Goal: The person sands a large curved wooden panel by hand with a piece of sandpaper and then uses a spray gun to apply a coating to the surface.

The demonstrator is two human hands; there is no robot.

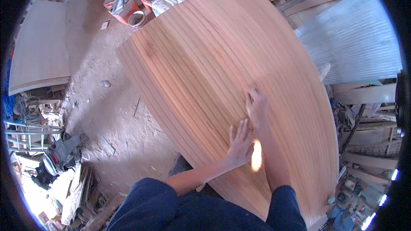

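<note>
Before me, across most of the view: one broad wooden panel (205, 66), striped grain, extending past my grip to left, right and far side. Left hand (241, 145): fingers extended over its surface, grasping nothing. Right hand (257, 107): just beyond, fingers curled low over the panel; I cannot tell whether they clench anything.

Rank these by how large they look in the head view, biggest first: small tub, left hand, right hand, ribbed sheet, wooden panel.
1. Wooden panel
2. Ribbed sheet
3. Left hand and right hand: too alike to rank
4. Small tub
</note>
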